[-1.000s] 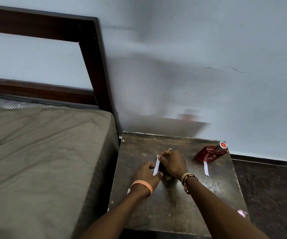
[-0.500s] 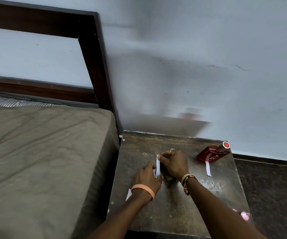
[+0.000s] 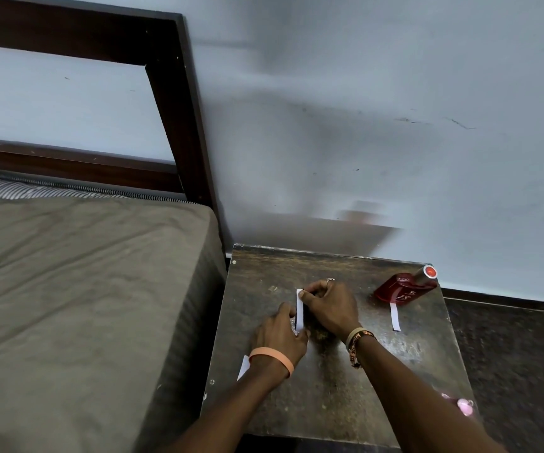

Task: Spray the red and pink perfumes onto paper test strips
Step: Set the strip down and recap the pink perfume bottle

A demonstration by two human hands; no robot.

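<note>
On the dark worn table [image 3: 329, 387], my right hand [image 3: 329, 308] pinches the top end of a white paper strip [image 3: 299, 310]. My left hand [image 3: 280, 335] holds the strip's lower end between thumb and fingers. A red perfume bottle [image 3: 404, 287] with a silver neck and red cap lies on its side at the table's back right. A second white strip [image 3: 395, 317] lies just in front of it. A third strip [image 3: 244, 366] shows at the table's left edge, partly hidden by my left wrist. A pink perfume bottle [image 3: 463, 406] peeks out behind my right forearm.
A bed with a brown sheet [image 3: 84, 305] and a dark wooden headboard [image 3: 172, 103] stands against the table's left side. A pale blue wall [image 3: 362, 109] runs behind the table. Dark floor [image 3: 519, 371] lies to the right.
The camera has shifted slightly. The strip between my hands now stands more upright, with my left thumb closer along it. The bottles have not moved.
</note>
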